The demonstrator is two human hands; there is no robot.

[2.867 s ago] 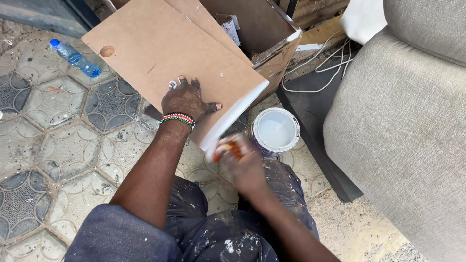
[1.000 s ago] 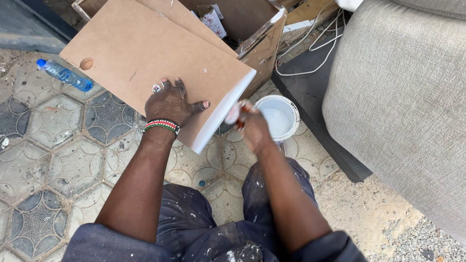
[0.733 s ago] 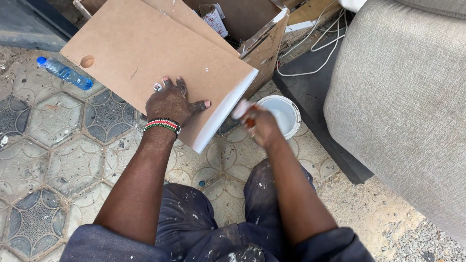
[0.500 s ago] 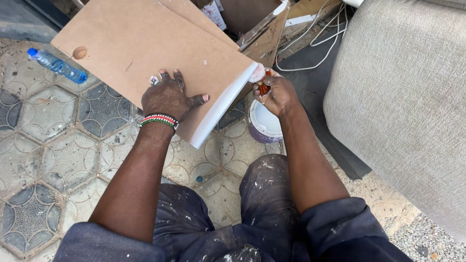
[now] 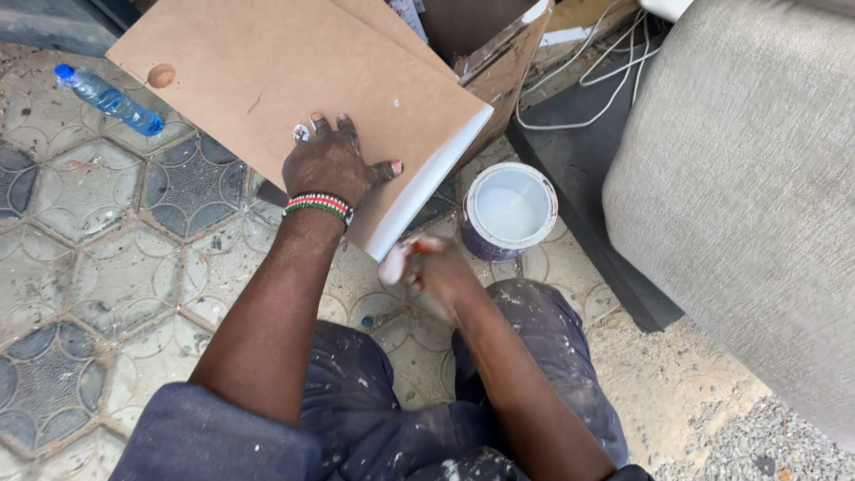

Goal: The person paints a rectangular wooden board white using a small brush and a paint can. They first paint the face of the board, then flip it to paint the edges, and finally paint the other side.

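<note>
One flat brown fibreboard panel [image 5: 294, 85] with a white-painted edge is pinned under the left hand [image 5: 334, 165], fingers spread flat. Right hand [image 5: 436, 272], blurred, is closed round a white-tipped tool just below that edge, near the open white paint tin [image 5: 509, 209].

place: outdoor workshop yard | cues: patterned paving [image 5: 107, 267], paint tin [image 5: 508, 209], boards [image 5: 294, 80]

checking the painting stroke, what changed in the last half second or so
The right hand came back from up by the paint can to the near corner of the board, at the lower end of its white edge; what it grips is blurred. The left hand stays flat on the board, which stays tilted. Can and water bottle unmoved.
</note>
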